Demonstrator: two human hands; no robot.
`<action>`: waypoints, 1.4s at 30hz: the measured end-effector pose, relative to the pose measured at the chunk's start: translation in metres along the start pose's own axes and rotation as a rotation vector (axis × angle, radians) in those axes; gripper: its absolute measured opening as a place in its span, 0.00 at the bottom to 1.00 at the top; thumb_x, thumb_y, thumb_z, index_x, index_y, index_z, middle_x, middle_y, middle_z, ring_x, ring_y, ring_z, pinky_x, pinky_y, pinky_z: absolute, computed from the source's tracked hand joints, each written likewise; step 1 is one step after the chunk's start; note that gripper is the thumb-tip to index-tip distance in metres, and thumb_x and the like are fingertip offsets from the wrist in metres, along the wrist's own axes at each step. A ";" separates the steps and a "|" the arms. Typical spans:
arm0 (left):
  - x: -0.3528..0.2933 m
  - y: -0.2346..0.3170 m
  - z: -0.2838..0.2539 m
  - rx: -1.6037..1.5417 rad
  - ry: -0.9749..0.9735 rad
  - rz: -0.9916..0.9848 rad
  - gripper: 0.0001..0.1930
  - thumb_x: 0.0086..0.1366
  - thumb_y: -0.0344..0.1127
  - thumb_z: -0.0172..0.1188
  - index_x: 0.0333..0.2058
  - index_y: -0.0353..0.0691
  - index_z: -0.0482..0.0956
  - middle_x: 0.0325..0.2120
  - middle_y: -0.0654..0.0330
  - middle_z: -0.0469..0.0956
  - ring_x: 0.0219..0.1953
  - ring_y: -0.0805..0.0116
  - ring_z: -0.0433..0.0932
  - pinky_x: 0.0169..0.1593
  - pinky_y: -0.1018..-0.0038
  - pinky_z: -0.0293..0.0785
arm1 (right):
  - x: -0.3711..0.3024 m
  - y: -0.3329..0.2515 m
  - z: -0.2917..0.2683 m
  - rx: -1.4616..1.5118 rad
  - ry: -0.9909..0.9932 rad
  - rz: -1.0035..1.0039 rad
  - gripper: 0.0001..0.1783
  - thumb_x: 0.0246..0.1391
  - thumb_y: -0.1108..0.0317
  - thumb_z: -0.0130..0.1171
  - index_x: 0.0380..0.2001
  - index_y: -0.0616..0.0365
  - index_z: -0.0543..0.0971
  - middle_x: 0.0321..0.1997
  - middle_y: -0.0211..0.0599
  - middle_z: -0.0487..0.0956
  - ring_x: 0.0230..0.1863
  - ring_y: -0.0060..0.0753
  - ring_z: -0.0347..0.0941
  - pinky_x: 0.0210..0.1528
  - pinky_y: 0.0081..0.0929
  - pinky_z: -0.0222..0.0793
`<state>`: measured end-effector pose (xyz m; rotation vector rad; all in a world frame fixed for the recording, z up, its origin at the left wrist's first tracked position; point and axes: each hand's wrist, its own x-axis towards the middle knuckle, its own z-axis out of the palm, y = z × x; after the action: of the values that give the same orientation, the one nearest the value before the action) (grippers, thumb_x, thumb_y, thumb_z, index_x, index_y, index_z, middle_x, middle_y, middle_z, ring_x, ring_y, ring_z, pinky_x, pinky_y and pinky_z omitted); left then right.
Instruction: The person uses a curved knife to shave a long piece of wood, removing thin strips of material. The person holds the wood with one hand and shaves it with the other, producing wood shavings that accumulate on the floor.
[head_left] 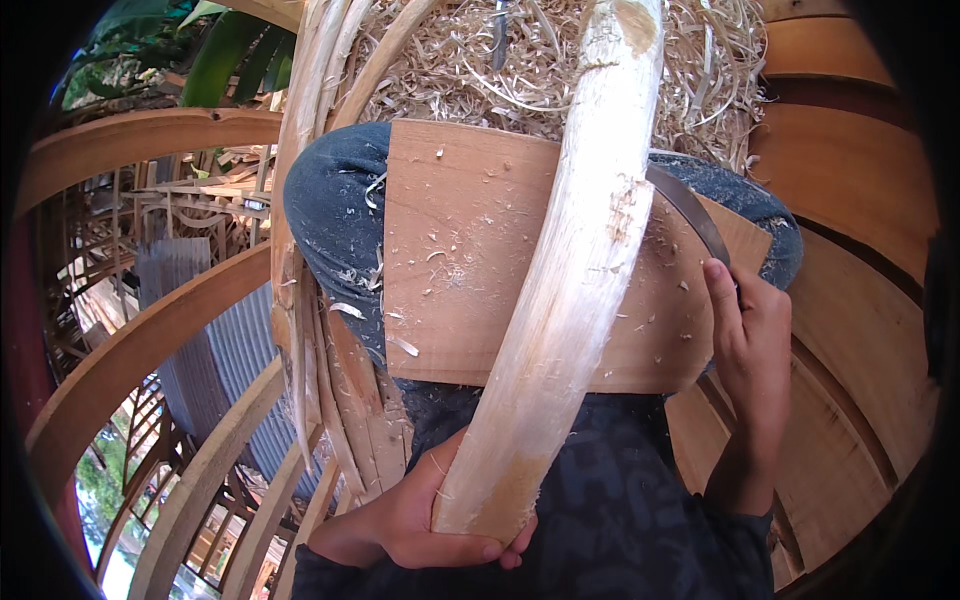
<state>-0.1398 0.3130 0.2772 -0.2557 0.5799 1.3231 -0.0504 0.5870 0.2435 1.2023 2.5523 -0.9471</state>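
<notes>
A long, pale length of split wood (575, 270) slants from my lap up past my knees. My left hand (430, 515) is wrapped round its near end, thumb and fingertips showing at the lower edge. In my right hand (750, 335) is a knife with a dark, curved blade (692, 212); its handle is mostly hidden in the fingers. The blade's tip reaches the right side of the pale wood, and I cannot tell whether it cuts in. Beneath the wood a flat brown board (460, 250) lies across my thighs, sprinkled with small chips.
Curly wood shavings (480, 85) heap beyond my knees, with a dark metal blade (499, 35) upright among them. Long wooden strips (310, 200) stand along my left leg. Curved slats of a railing (150, 350) run at left, and wide wooden planks (850, 300) at right.
</notes>
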 end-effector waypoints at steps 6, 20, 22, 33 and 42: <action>0.000 0.003 0.007 0.017 0.122 0.036 0.40 0.56 0.26 0.61 0.62 0.38 0.46 0.32 0.51 0.73 0.33 0.66 0.76 0.38 0.71 0.75 | -0.001 0.020 -0.017 0.252 0.027 -0.035 0.24 0.58 0.56 0.55 0.18 0.67 0.72 0.13 0.48 0.68 0.14 0.39 0.66 0.20 0.29 0.59; 0.004 -0.011 0.002 0.102 0.067 0.078 0.40 0.56 0.26 0.60 0.62 0.38 0.45 0.32 0.50 0.74 0.32 0.67 0.77 0.39 0.70 0.76 | 0.005 -0.013 0.005 -0.009 -0.103 -0.259 0.26 0.55 0.51 0.57 0.16 0.64 0.74 0.12 0.49 0.69 0.15 0.45 0.71 0.19 0.35 0.64; 0.004 -0.009 -0.002 0.089 0.058 0.077 0.40 0.56 0.26 0.60 0.62 0.38 0.45 0.32 0.49 0.73 0.32 0.67 0.77 0.39 0.70 0.76 | 0.036 -0.003 -0.003 0.023 -0.059 0.004 0.24 0.56 0.53 0.56 0.17 0.65 0.75 0.11 0.47 0.69 0.14 0.40 0.71 0.19 0.33 0.64; 0.011 -0.012 0.000 0.132 0.065 0.097 0.40 0.56 0.27 0.61 0.62 0.38 0.45 0.33 0.51 0.73 0.33 0.67 0.77 0.38 0.71 0.76 | -0.007 -0.031 -0.005 0.003 -0.167 -0.166 0.27 0.53 0.50 0.58 0.15 0.64 0.74 0.12 0.51 0.70 0.17 0.53 0.71 0.20 0.39 0.64; 0.010 -0.007 0.000 0.127 0.049 0.098 0.39 0.56 0.26 0.60 0.62 0.38 0.45 0.33 0.51 0.73 0.33 0.68 0.77 0.39 0.71 0.76 | -0.012 -0.039 0.001 -0.013 -0.238 -0.369 0.28 0.53 0.48 0.57 0.15 0.64 0.75 0.12 0.52 0.70 0.17 0.54 0.71 0.20 0.40 0.65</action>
<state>-0.1314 0.3195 0.2706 -0.1580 0.7226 1.3714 -0.0715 0.5602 0.2659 0.5786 2.6212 -1.0675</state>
